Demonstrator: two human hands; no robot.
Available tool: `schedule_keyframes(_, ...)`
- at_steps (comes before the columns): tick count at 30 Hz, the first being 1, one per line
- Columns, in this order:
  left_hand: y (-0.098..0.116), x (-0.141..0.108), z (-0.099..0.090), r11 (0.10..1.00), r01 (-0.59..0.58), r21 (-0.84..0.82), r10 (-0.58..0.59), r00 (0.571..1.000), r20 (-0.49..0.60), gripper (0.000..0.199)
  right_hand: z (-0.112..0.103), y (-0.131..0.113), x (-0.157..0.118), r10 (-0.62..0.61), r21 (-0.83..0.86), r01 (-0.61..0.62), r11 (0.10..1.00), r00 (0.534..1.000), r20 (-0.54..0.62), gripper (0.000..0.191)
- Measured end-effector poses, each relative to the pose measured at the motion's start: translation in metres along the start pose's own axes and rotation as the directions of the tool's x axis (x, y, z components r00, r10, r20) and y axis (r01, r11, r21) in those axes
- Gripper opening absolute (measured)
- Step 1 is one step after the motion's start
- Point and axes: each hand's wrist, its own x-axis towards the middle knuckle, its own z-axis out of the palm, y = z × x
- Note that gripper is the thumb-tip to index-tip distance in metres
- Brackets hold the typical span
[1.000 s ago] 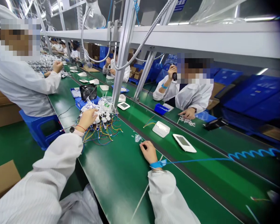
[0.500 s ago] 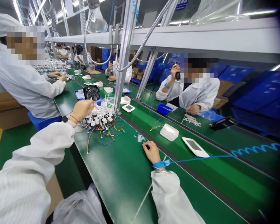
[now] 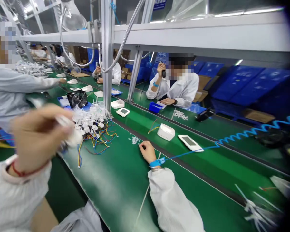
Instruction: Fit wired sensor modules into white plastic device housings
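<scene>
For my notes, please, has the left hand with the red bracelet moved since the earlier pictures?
Yes: the left hand has pulled back from the white wired parts, toward the camera.

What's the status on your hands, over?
Left hand raised, holding blurred white part. Right hand on green conveyor belt, beside small white pieces. Wired white assemblies ahead.

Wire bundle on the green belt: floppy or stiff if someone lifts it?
The coloured wires likely flop: thin leads sprawl in loose curves on the green belt. The white plastic parts look interlocked, so lifting one probably drags others along.
</scene>
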Motion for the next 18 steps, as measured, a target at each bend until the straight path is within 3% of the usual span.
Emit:
schedule_keyframes(1,0.007,-0.015,0.014,0.983,0.026,-0.183,0.027,0.959,0.281,0.016,0.001,0.000,0.001,0.010,-0.005,-0.010,1.000,1.000,-0.011,0.016)
schedule_keyframes(2,0.013,-0.030,0.029,0.931,0.107,-0.349,0.108,0.833,0.543,0.015,0.002,0.000,0.002,0.024,-0.012,-0.024,1.000,0.999,-0.028,0.016)
schedule_keyframes(3,0.019,-0.045,0.045,0.874,0.262,-0.408,0.141,0.668,0.731,0.012,0.003,0.000,0.003,0.039,-0.020,-0.040,0.999,0.998,-0.047,0.016)
schedule_keyframes(4,0.023,-0.060,0.062,0.812,0.386,-0.438,0.206,0.512,0.834,0.016,0.004,0.000,0.004,0.053,-0.029,-0.055,0.998,0.997,-0.064,0.016)
schedule_keyframes(5,0.026,-0.074,0.078,0.760,0.478,-0.440,0.250,0.410,0.877,0.019,0.005,0.000,0.005,0.063,-0.037,-0.066,0.997,0.995,-0.076,0.015)
schedule_keyframes(6,0.027,-0.086,0.094,0.708,0.542,-0.452,0.282,0.370,0.885,0.020,0.006,0.000,0.006,0.068,-0.044,-0.072,0.996,0.994,-0.081,0.014)
schedule_keyframes(10,0.018,-0.114,0.157,0.610,0.666,-0.428,0.307,0.299,0.903,0.024,0.010,-0.001,0.006,0.069,-0.047,-0.072,0.996,0.996,-0.064,0.011)
schedule_keyframes(13,-0.003,-0.118,0.201,0.586,0.739,-0.332,0.198,0.267,0.943,0.029,0.011,-0.001,0.006,0.077,-0.026,-0.079,0.997,0.996,-0.053,0.013)
schedule_keyframes(18,-0.034,-0.111,0.254,0.538,0.780,-0.319,-0.046,0.405,0.913,0.032,0.014,-0.003,0.007,0.122,0.031,-0.120,0.992,0.990,-0.065,0.014)
